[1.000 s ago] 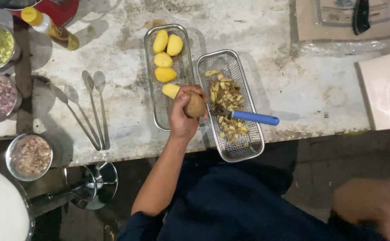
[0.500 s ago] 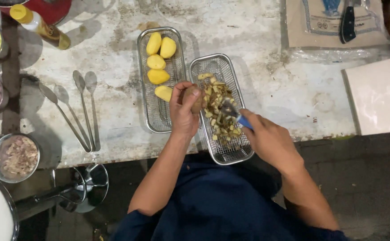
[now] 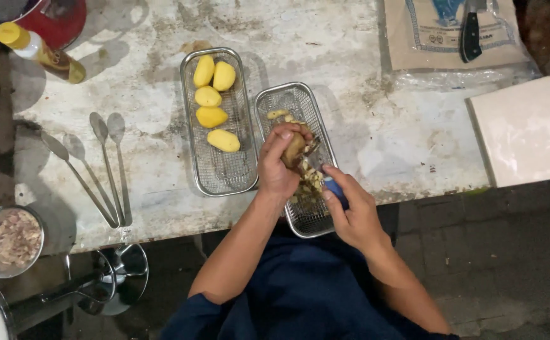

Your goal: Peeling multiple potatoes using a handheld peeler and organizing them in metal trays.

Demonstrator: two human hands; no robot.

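Note:
My left hand (image 3: pixel 276 165) grips an unpeeled brown potato (image 3: pixel 294 148) above a metal mesh tray (image 3: pixel 287 98) that holds potato peelings. My right hand (image 3: pixel 352 211) is closed on a blue-handled peeler (image 3: pixel 335 189), whose blade end reaches the potato. To the left lies a second mesh tray (image 3: pixel 221 176) with several peeled yellow potatoes (image 3: pixel 211 116) in it.
Three long metal spoons (image 3: pixel 102 164) lie left of the trays. A yellow-capped bottle (image 3: pixel 39 51) is at the far left, a bowl of chopped food (image 3: pixel 9 239) below it. A white board (image 3: pixel 527 132) and a black-handled knife (image 3: pixel 470 28) on a bag sit right.
My right hand came into view, took the blue-handled peeler out of the peelings tray and brought it to the potato. My left hand moved the potato over that tray.

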